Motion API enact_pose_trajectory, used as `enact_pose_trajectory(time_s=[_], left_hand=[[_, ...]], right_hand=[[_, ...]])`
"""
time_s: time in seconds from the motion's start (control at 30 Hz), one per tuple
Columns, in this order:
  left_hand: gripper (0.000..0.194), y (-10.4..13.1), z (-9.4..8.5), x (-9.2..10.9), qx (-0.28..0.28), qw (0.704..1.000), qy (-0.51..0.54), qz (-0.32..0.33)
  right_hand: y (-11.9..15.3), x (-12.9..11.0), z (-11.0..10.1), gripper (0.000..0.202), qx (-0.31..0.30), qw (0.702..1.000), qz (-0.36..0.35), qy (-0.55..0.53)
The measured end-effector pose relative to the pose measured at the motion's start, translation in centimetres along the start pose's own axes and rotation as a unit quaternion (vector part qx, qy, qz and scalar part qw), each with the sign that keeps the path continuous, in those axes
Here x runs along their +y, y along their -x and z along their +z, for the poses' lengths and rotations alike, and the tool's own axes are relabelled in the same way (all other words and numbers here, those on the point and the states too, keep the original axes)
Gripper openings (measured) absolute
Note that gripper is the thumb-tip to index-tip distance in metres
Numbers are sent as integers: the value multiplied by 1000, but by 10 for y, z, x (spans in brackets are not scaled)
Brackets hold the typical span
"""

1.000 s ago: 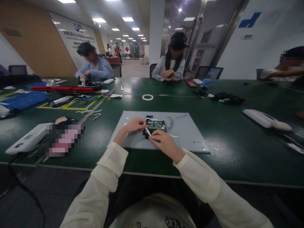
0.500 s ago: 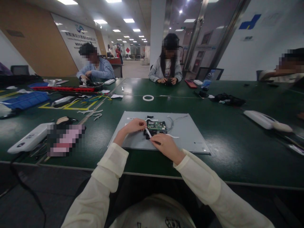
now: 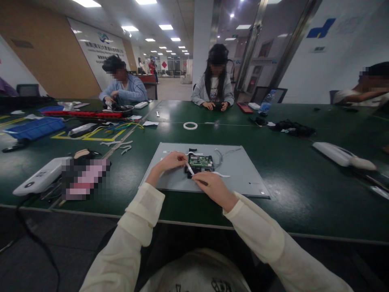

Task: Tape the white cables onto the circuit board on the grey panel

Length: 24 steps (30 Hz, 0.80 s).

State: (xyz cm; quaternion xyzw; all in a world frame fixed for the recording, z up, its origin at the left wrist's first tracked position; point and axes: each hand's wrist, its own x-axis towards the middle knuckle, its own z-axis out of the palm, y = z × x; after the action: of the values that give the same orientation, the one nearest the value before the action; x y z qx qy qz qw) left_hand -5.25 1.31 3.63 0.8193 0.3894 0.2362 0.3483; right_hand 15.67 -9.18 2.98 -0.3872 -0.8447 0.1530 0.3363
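Between my two hands stretches a short strip of white tape [image 3: 190, 168], slanting over the left edge of a green circuit board [image 3: 200, 161]. My left hand [image 3: 174, 161] pinches its upper end, while my right hand [image 3: 212, 185] pinches the lower end. Black parts [image 3: 187, 173] lie around the board, partly hidden by my fingers. Board and parts rest on a flat grey panel [image 3: 240, 174]. Thin grey cables [image 3: 218, 156] run from the board's right side, and a white strip [image 3: 221, 174] sticks out below them.
A roll of white tape [image 3: 190, 125] lies beyond the panel. To the left are white strips [image 3: 124, 147], a white power bank [image 3: 41, 176] and a blue tray [image 3: 35, 127]. At right lies a white device [image 3: 331, 154]. Co-workers [image 3: 212, 83] sit across the table.
My hands keep their pinch on the tape almost unmoved. The view has shifted very slightly. The co-worker opposite has lowered the dark object and their hands a little.
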Motion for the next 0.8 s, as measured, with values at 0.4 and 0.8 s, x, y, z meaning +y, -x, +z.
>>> enact_pose_trajectory(time_s=[0.4,0.8], left_hand=[[16,3,-3,2,-1,1000,-6,-13],[16,-2,2,-9,7,1000,-16,5]], right_hand=[[0,-3,-1,17,4,1000,3,17],[0,-1,2,18,-28,999,35,19]])
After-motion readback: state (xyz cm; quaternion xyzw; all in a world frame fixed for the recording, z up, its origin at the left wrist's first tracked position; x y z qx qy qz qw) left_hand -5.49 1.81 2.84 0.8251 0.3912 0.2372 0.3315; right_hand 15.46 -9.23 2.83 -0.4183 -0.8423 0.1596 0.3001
